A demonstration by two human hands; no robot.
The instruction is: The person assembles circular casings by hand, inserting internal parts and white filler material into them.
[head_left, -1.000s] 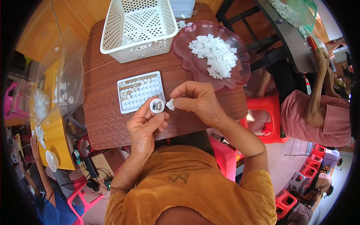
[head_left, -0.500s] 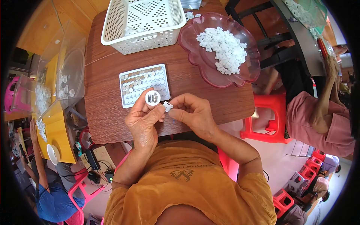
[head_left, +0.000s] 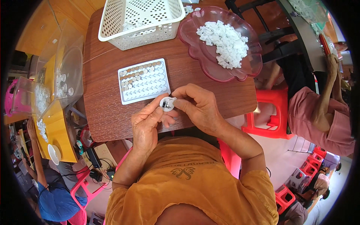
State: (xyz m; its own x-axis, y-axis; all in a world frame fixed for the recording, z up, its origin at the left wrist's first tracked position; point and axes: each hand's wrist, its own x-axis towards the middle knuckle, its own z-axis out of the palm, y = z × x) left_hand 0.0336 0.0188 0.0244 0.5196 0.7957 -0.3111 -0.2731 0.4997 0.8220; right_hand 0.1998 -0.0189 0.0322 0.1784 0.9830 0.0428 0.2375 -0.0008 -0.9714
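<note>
Rm: shared workroom, other people seated at benches L & R. Surface: worktop (head_left: 108, 116), brown wood-grain, rounded corners. Far edge, L half: cream perforated plastic basket (head_left: 150, 39). R edge, toward far corner: translucent maroon bowl (head_left: 248, 70) w/ scalloped rim, holding a heap of small white plastic parts (head_left: 225, 43). L of centre: white plastic tray (head_left: 140, 99), brown & silver discs in its far rows, pale round wells nearer.

Item: small round white plastic housing (head_left: 165, 106), dark/metallic internals showing in open face. Loc.: held up between tray's near R corner & worktop's near edge.

L hand (head_left: 145, 125): thumb & fingers clamped on housing's L side. R hand (head_left: 198, 108): thumb & index pinched on a small white moulded plastic piece (head_left: 172, 100), against housing's R rim; seated or loose, can't tell.

Handling (est.): housing v. light, stiff shell, smooth, so could slip in dry fingertips; internals likely delicate. Rec. grip: outer rim, opp. sides, clear of open face. Piece: light, stiff, thin edges may snap; hold by outer edge, min. pressure.
</note>
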